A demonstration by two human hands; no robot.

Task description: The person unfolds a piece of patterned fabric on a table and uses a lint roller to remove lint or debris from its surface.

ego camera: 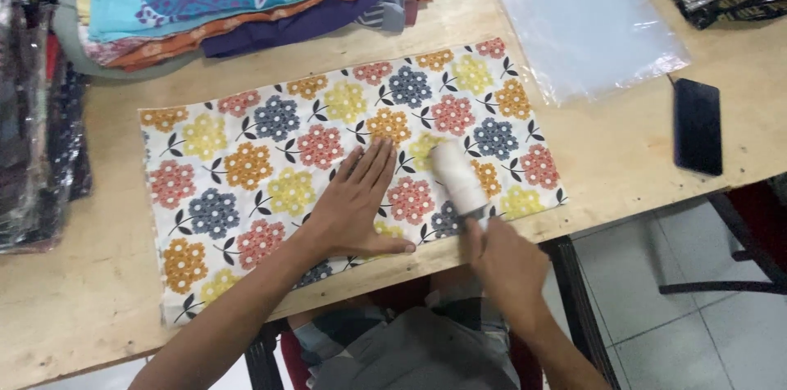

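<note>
I see the left hand [354, 210] spread flat, fingers extended, pressing the flower-printed rectangular fabric piece [270, 169] onto the pale wooden table [82, 308]. The right hand [508, 263] is closed around the handle of a white cylindrical lint roller [456, 178]; motion blur hides the exact grip.

Risk: if the flat hand lifts, the roller's tack could drag and wrinkle the fabric. A stroke past the near edge could pull the cloth off the table.

The roller's long axis runs roughly from 5 o'clock at the handle to 11 o'clock at its head. The fabric's long axis runs from 8 to 2 o'clock. A black phone [698, 125] lies at 3 o'clock, well apart.
</note>
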